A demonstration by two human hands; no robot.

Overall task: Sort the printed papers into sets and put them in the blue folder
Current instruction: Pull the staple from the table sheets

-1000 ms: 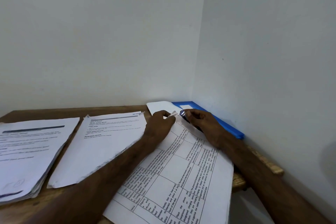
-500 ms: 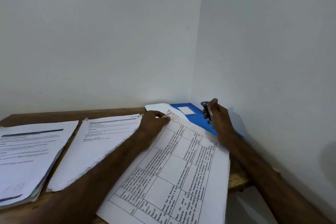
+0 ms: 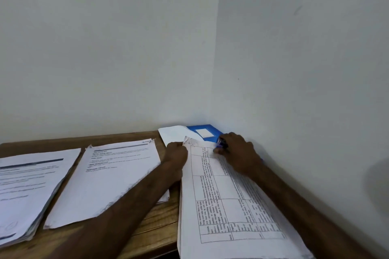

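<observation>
Blue folder (image 3: 215, 131), head cam: lies flat in the wall corner, just beyond both grips, partly under a loose white sheet (image 3: 174, 133) & the far end of the gridded set (image 3: 221, 206). Left grip (image 3: 175, 152) is curled tight, pinching that set's far-left corner. Right grip (image 3: 240, 153) is clamped round a small dark/purple tool (image 3: 220, 143), prob. a stapler, pressed at the set's far edge.

Step, I'd judge: fastening this set. Next calls for setting the tool aside, opening the folder, then sliding the set fwd into it.

The set's long axis runs from the table (image 3: 160, 223) near edge away toward the folder; far end points at it, near end overhangs. Left of the left grip: a second set (image 3: 109, 178), then a thick stack (image 3: 27, 191).
</observation>
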